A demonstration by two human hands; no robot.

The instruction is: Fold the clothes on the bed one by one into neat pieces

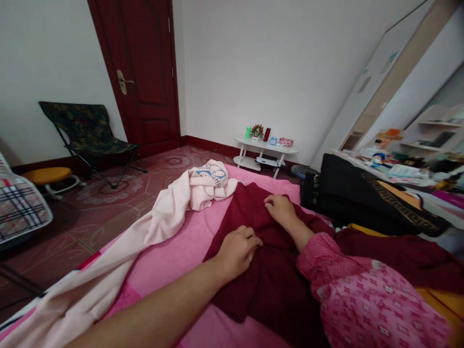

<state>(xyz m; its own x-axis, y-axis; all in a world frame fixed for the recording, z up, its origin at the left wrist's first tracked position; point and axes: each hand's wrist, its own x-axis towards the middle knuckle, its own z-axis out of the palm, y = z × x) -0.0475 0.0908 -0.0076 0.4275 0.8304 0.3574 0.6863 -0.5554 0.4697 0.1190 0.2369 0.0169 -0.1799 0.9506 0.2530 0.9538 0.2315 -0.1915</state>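
1. My left hand (237, 249) is curled shut, pinching a fold of the maroon cloth (268, 285) near its left edge.
2. My right hand (280, 209) rests on the cloth farther up, fingers bent; whether it grips, I cannot tell.
3. The cloth lies spread on the pink sheet (181, 251), between a cream top (163, 217) and a black garment (348, 193).
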